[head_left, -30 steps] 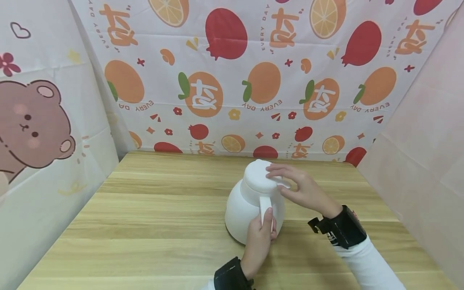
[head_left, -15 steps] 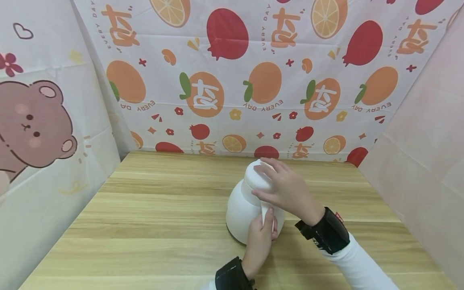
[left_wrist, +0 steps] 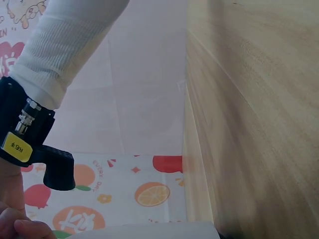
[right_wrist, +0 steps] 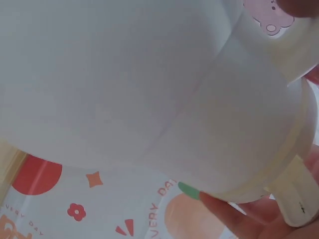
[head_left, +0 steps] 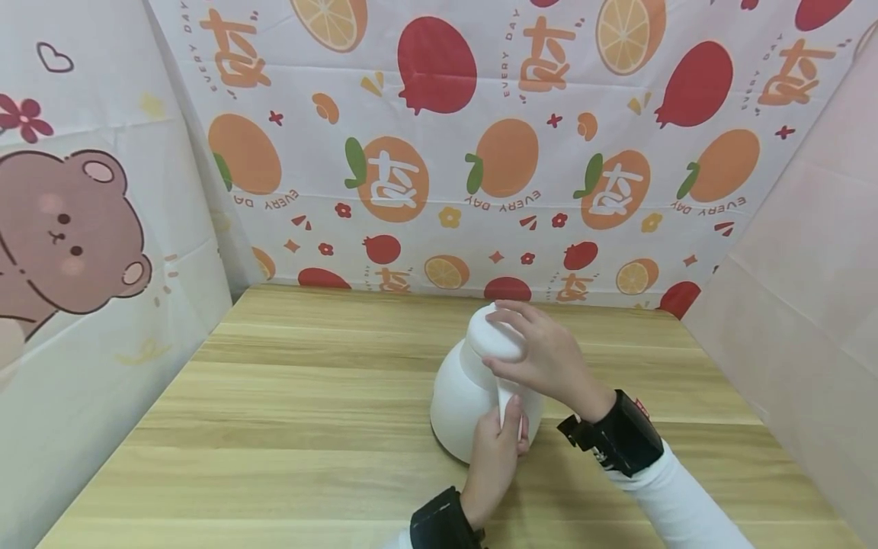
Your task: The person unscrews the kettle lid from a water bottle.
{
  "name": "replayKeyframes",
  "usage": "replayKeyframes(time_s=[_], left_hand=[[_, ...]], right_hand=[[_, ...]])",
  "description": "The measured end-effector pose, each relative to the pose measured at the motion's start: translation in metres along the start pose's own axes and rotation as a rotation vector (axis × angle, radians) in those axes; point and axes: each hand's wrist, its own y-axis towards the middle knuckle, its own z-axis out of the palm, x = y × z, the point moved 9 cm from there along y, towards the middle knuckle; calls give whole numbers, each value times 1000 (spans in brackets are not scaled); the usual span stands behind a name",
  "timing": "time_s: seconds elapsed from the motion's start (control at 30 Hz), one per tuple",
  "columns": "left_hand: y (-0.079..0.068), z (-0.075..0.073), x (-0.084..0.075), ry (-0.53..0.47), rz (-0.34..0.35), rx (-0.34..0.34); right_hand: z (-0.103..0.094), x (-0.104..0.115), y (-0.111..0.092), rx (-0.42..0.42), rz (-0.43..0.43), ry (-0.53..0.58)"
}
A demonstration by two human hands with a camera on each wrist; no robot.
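A white jug [head_left: 454, 404] with a rounded body stands upright on the wooden table. My left hand [head_left: 492, 461] grips its handle [head_left: 505, 393], thumb lying along the outer side. Over the top, my right hand [head_left: 545, 358] holds the domed lid [head_left: 488, 335], its fingers curved round the far side and its thumb at the near side. In the right wrist view, the jug's body [right_wrist: 99, 74] fills much of the picture, with fingers [right_wrist: 227, 214] reaching round the lid beside a pale tab [right_wrist: 297, 194]. The left wrist view catches only a white edge of the jug [left_wrist: 149, 231].
Wood-grain tabletop [head_left: 274, 412] extends around the jug. A fruit-print cloth [head_left: 439, 152] hangs behind the table's back edge. A bear-print cloth [head_left: 68, 229] closes off the left side and a plain pale cloth [head_left: 809, 290] the right. Black bands [head_left: 631, 435] wrap both wrists.
My right hand has moved left from the lid's right edge to lie over its top, fingers round it. The left hand keeps its grip on the handle, and the jug stays in place.
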Motion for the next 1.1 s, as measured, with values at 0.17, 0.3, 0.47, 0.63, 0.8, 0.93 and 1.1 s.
replayKeyframes(time_s=[0.17, 0.3, 0.47, 0.63, 0.8, 0.93, 1.1], left_hand=[[0, 1, 2, 4, 9, 4], [0, 0, 2, 10, 10, 0], [0, 1, 1, 19, 18, -2], [-1, 0, 0, 18, 27, -5], [-1, 1, 1, 30, 20, -5], [0, 1, 3, 32, 12, -3], [-1, 0, 3, 30, 12, -5]], right_hand=[[0, -3, -1, 29, 14, 17], [1, -3, 0, 50, 17, -4], [0, -3, 0, 36, 27, -6], [-2, -3, -1, 12, 29, 19], [-8, -2, -1, -25, 21, 55], [-12, -1, -1, -48, 12, 80], [-16, -1, -2, -66, 12, 96]])
